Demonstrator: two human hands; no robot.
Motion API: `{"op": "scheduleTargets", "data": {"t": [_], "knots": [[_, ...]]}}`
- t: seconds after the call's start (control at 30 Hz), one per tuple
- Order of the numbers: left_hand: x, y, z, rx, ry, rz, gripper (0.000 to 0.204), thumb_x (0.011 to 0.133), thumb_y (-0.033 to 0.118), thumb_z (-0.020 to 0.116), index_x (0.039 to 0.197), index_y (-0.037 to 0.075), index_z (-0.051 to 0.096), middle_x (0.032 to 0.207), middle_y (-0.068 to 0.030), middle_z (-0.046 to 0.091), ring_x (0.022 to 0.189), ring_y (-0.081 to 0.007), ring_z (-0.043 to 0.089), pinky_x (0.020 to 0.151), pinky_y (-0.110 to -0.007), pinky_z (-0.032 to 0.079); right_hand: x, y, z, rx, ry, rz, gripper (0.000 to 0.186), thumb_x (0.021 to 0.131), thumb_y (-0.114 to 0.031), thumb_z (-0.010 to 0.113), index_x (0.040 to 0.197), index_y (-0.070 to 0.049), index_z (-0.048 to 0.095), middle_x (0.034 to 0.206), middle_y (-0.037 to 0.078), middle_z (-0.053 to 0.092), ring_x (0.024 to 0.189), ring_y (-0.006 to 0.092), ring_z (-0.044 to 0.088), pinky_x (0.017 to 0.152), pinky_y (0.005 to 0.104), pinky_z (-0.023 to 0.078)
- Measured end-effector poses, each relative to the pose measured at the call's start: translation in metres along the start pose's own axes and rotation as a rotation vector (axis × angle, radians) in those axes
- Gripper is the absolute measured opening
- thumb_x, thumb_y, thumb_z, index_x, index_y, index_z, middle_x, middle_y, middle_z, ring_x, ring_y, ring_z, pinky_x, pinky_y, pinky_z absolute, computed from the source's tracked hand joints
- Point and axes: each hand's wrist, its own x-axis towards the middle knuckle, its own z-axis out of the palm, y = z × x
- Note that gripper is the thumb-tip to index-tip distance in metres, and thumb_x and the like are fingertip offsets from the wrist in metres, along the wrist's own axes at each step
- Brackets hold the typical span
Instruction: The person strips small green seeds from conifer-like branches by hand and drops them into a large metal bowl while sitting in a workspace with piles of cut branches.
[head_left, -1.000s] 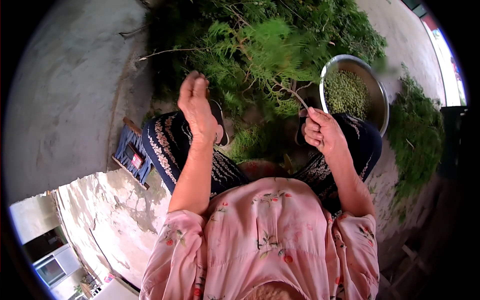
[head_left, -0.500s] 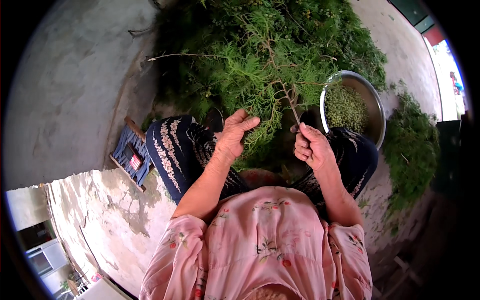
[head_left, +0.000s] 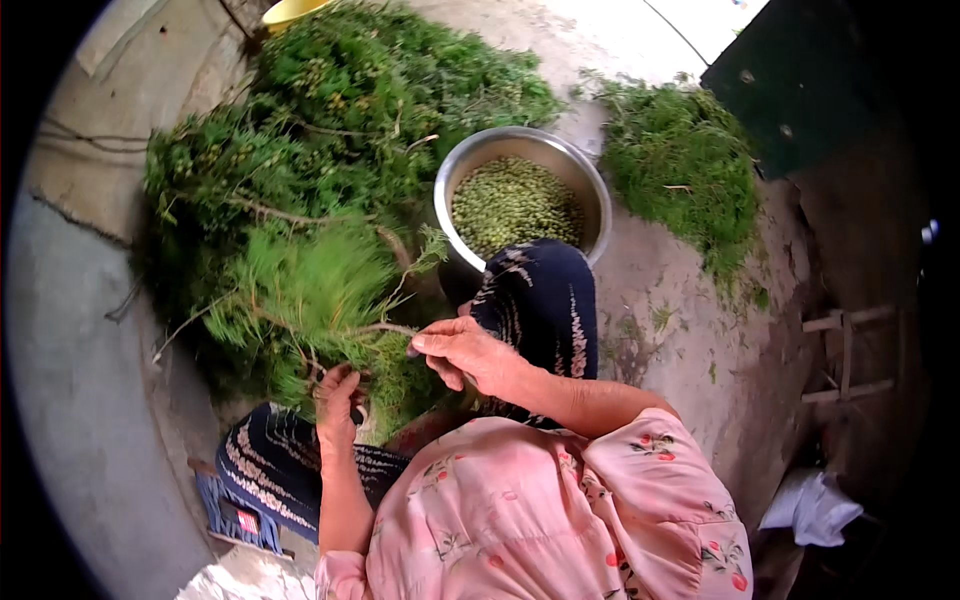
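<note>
In my right hand (head_left: 465, 352) the bare stem end of a leafy evergreen branch (head_left: 305, 280) is pinched between thumb and fingers. The branch points left, its feathery green sprays smeared by motion. My left hand (head_left: 338, 405) is lower and to the left, its fingers curled among the foliage under the branch; what they grip is hidden. A large heap of cut evergreen branches (head_left: 350, 90) lies beyond my hands. Just past my right knee stands a metal basin (head_left: 602, 205), holding a mass of small round green cones (head_left: 515, 205).
A smaller pile of green sprigs (head_left: 685, 170) lies on the concrete floor (head_left: 665, 365) at the right. Part of a yellow container (head_left: 290, 12) shows at the top. A low stool with blue strips (head_left: 240, 515) sits left, a wooden frame (head_left: 847, 355) and white bag (head_left: 812, 508) right.
The view has swung to the right. The branch in my right hand has gone from pointing away to pointing left. My left hand's fingers have curled in at the foliage.
</note>
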Motion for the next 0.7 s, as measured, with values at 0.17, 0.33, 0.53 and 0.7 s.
{"op": "scheduleTargets", "data": {"t": [0.17, 0.33, 0.53, 0.7], "knots": [[0.0, -0.006, 0.003, 0.083, -0.092, -0.022, 0.025, 0.078, 0.012, 0.06, 0.101, 0.001, 0.059, 0.076, -0.0061, 0.062, 0.055, -0.01, 0.054, 0.046, -0.021, 0.039, -0.033, -0.042, -0.032, -0.072, 0.061, -0.235, 0.024, 0.081, -0.021, 0.059, 0.082, 0.003, 0.057, 0.054, 0.004, 0.049, 0.035, 0.0099, 0.04, 0.031, 0.0219, 0.03], [-0.003, 0.008, 0.015, 0.145, -0.114, -0.089, 0.02, 0.08, 0.01, 0.057, 0.098, 0.002, 0.058, 0.078, -0.0054, 0.063, 0.055, -0.0081, 0.054, 0.047, -0.018, 0.039, -0.085, -0.176, -0.143, -0.214, 0.755, -0.968, 0.024, 0.076, -0.025, 0.06, 0.086, -0.003, 0.056, 0.071, 0.006, 0.056, 0.053, 0.013, 0.048, 0.05, 0.0262, 0.041], [0.005, 0.007, 0.023, 0.141, -0.153, -0.078, 0.023, 0.08, 0.012, 0.058, 0.1, 0.002, 0.056, 0.079, -0.0062, 0.064, 0.055, -0.0077, 0.054, 0.048, -0.017, 0.039, -0.112, -0.236, -0.221, -0.22, 1.258, -1.185, 0.029, 0.082, -0.012, 0.056, 0.108, 0.002, 0.052, 0.086, 0.009, 0.059, 0.073, 0.0123, 0.054, 0.061, 0.0251, 0.045], [0.006, 0.03, 0.027, 0.154, -0.209, -0.049, 0.026, 0.08, 0.014, 0.06, 0.102, 0.001, 0.054, 0.08, -0.0073, 0.064, 0.055, -0.0082, 0.055, 0.049, -0.017, 0.04, -0.033, -0.154, -0.19, -0.104, 0.857, -1.081, 0.019, 0.079, -0.008, 0.058, 0.096, 0.0, 0.057, 0.074, 0.005, 0.059, 0.062, 0.0113, 0.056, 0.051, 0.0235, 0.045]]}}
